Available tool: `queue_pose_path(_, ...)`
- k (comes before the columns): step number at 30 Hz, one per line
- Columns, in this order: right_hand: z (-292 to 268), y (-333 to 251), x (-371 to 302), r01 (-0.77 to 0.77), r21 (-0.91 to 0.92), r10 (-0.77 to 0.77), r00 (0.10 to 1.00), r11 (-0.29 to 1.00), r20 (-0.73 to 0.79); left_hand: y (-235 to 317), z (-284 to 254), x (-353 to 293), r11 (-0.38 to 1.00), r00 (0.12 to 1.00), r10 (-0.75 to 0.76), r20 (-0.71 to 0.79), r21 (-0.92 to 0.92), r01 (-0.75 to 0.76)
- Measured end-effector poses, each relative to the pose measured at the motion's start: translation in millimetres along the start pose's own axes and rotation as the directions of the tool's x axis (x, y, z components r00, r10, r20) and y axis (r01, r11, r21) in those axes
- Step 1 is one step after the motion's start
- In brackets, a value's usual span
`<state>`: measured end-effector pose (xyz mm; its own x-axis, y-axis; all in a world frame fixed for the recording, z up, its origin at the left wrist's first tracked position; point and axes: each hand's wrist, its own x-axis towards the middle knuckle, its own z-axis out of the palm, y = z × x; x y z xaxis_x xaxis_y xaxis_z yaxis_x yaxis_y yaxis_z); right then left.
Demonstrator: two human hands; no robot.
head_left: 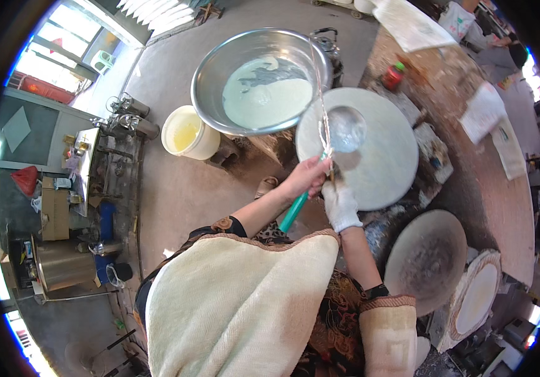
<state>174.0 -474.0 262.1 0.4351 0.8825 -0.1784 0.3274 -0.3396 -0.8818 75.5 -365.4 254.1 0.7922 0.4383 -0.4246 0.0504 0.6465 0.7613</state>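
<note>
My bare left hand (307, 178) is closed round a slim green handle (292, 213). From its far end a thin, whitish, twisted rod or cord (323, 116) runs up past the rim of the steel basin (202, 88). Close beside it, my right hand (341, 202), in a white glove, is closed on the brownish handle of a ladle. The shiny round bowl of the ladle (348, 130) is over the far left part of a pale round griddle plate (386, 154). Pale liquid batter (270, 100) lies in the basin.
Left of the basin stands a white bucket (184, 133) holding yellowish liquid. A red bottle with a green cap (393, 76) is on the worktop at right. Near my right arm is a dark round lid (427, 261). Another person (502, 60) is at far right.
</note>
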Motion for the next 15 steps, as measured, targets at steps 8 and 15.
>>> queue_pose_path(8,69,-49,236,0.012,-0.624,0.053,0.995,0.782,0.086,44,-304,129,0.961,0.741,-0.266,-0.617,-0.228,0.154)
queue_pose_path(15,96,-62,331,-0.144,-0.875,0.405,0.912,0.463,0.064,49,-384,173,0.884,0.506,-0.084,-0.858,0.171,0.436)
